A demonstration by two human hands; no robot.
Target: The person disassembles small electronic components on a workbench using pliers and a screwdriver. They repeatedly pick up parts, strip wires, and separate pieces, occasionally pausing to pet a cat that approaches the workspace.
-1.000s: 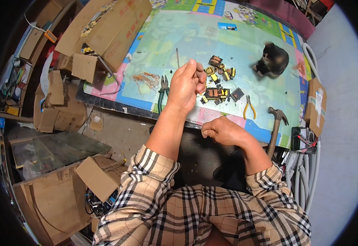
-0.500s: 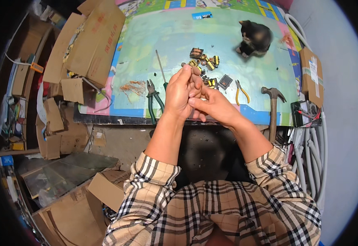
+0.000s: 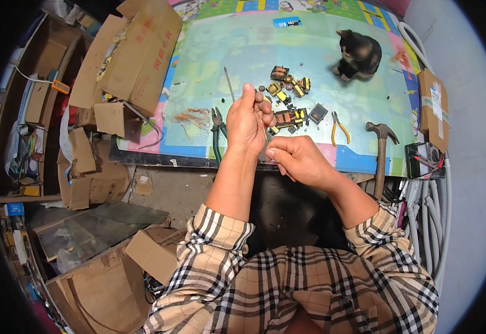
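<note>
My left hand [image 3: 247, 121] is raised over the near edge of the table, thumb up and fingers curled inward; whatever they hold is hidden. Lower and to its right, my right hand [image 3: 299, 158] is closed, thumb pressed against the bent forefinger, its contents too small to make out. Beyond the hands lie several small transformer-like parts with copper windings and yellow tape [image 3: 291, 117]. A dark square piece [image 3: 317, 113] rests beside them. Green-handled pliers [image 3: 217, 133] and a screwdriver [image 3: 229, 83] lie left of my left hand, partly covered by it.
Yellow-handled cutters [image 3: 340, 129] and a claw hammer [image 3: 381, 150] lie to the right. A black and white cat [image 3: 360, 55] sits at the far right. Loose copper wire [image 3: 193, 118] lies at the left, near a large cardboard box [image 3: 142, 55]. A multimeter [image 3: 424, 160] stands at the right edge.
My right hand has drawn away from my left, down and to the right, opening a gap between them. The whole view has shifted slightly. The cat stays seated.
</note>
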